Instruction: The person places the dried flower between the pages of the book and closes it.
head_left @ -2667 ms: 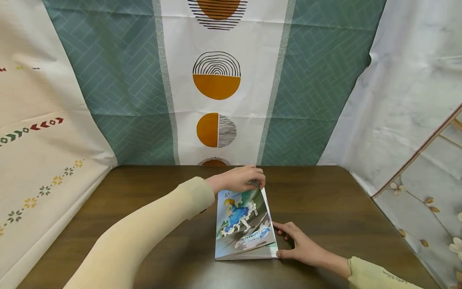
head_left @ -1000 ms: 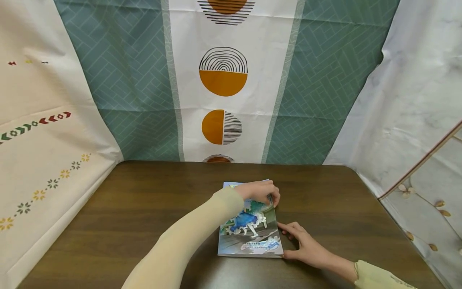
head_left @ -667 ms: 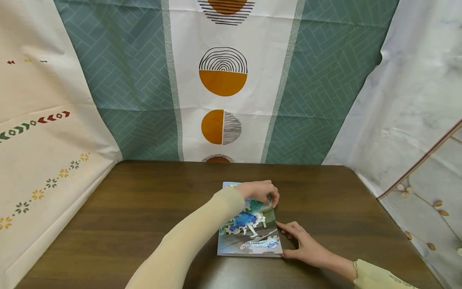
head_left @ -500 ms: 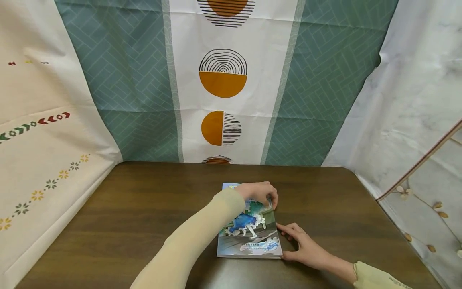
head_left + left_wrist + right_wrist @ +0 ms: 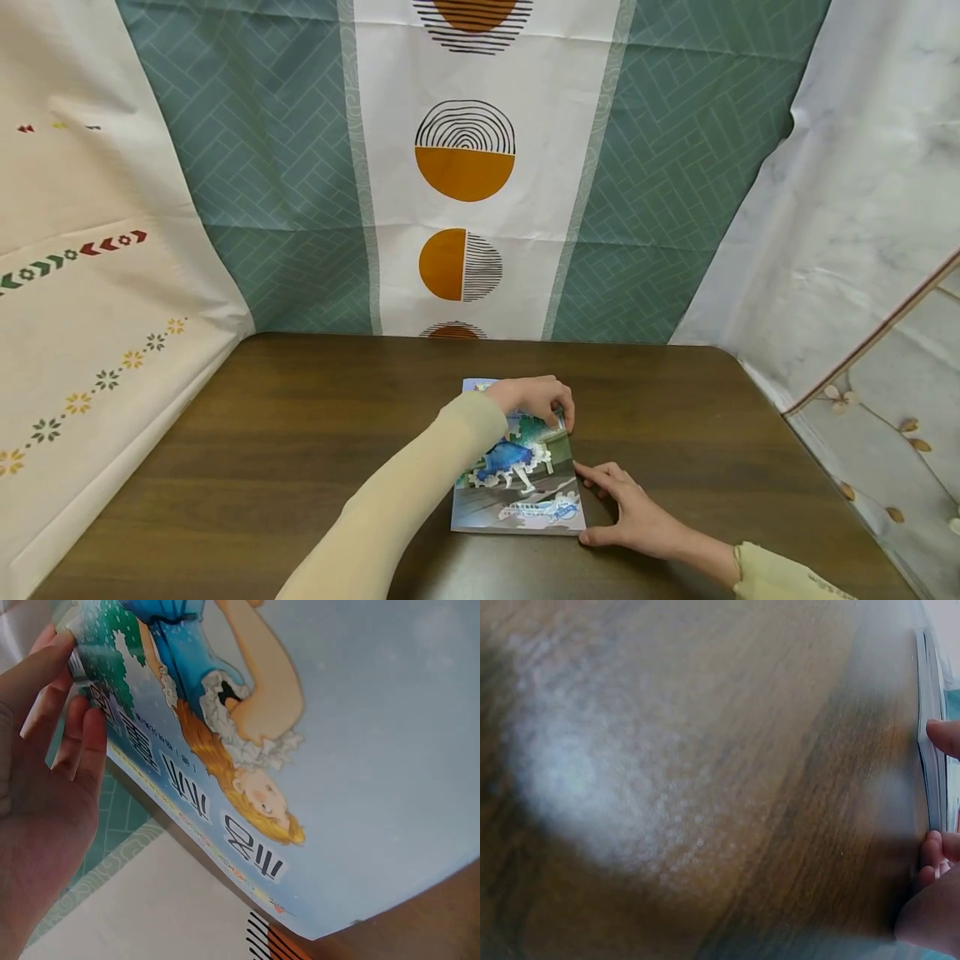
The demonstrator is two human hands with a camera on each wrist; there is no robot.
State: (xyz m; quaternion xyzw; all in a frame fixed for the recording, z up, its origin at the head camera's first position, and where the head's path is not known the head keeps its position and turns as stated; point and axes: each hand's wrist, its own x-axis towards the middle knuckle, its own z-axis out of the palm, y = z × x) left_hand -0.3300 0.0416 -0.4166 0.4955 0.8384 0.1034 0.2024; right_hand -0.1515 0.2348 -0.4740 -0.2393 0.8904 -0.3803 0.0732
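Observation:
A paperback book [image 5: 517,483] lies on the brown table, its cover showing a girl in a blue dress. My left hand [image 5: 534,398] reaches across its top and grips the far right edge with curled fingers. In the left wrist view, the left hand's fingers [image 5: 91,742] are at the border of the cover [image 5: 360,742]; what lies between thumb and fingers is partly hidden. At the near right side, my right hand [image 5: 637,517] touches the book's edge with index finger and thumb spread apart. The right wrist view catches the thumb [image 5: 945,737] against the page edges [image 5: 932,697].
The dark wooden table [image 5: 315,417] extends around the book on all sides. Behind it hangs a green and white patterned cloth [image 5: 292,167]. Cream cloth [image 5: 90,350] borders the left side, and a pale marbled cloth [image 5: 862,208] borders the right.
Since the earliest frame, my left hand has come nearer and right, and the raised part of the cover has lowered. Lately, the right thumb has shifted slightly left along the near corner.

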